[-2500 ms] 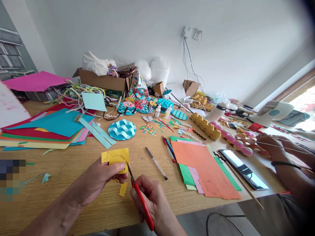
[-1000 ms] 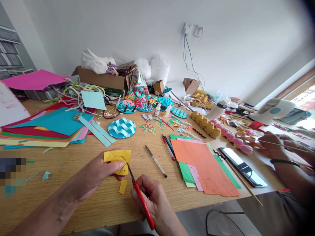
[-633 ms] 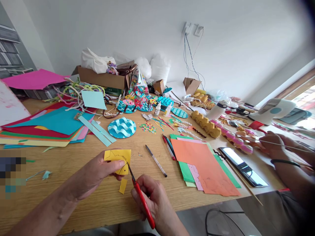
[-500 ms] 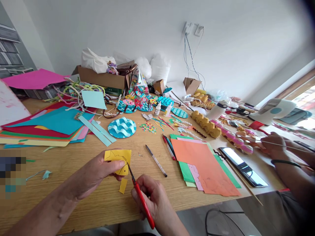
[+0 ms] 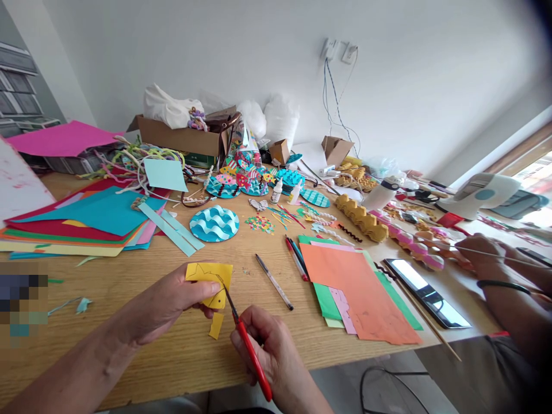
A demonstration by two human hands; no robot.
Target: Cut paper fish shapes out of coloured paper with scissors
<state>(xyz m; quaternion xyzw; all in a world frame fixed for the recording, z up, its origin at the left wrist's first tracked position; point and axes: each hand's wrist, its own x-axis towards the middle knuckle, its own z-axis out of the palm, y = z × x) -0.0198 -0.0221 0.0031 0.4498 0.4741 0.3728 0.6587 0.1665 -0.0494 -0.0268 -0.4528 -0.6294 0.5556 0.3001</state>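
My left hand [image 5: 190, 290] pinches a small piece of yellow paper [image 5: 210, 274] between thumb and fingers, above the table's front part. Pencil-like lines and a dark dot are drawn on the paper. My right hand [image 5: 263, 339] is closed round the handles of red-handled scissors [image 5: 254, 359]. The dark blades reach up to the paper's right side, touching the drawn line. Just below the paper is a yellow scrap [image 5: 216, 326]; whether it hangs or lies on the table I cannot tell. A pen [image 5: 274, 282] lies to the right.
Orange and green sheets [image 5: 345, 282] lie right of the pen, beside a phone [image 5: 425, 292]. Coloured paper [image 5: 86, 213] is stacked at left. A blue wavy-patterned disc [image 5: 214, 223] and glue bottles [image 5: 276, 191] stand farther back. Another person's hands [image 5: 480, 253] work at right.
My left hand and the yellow paper have shifted slightly to the right against the scissor blades. The co-worker's hands have moved a little. The rest looks much the same.
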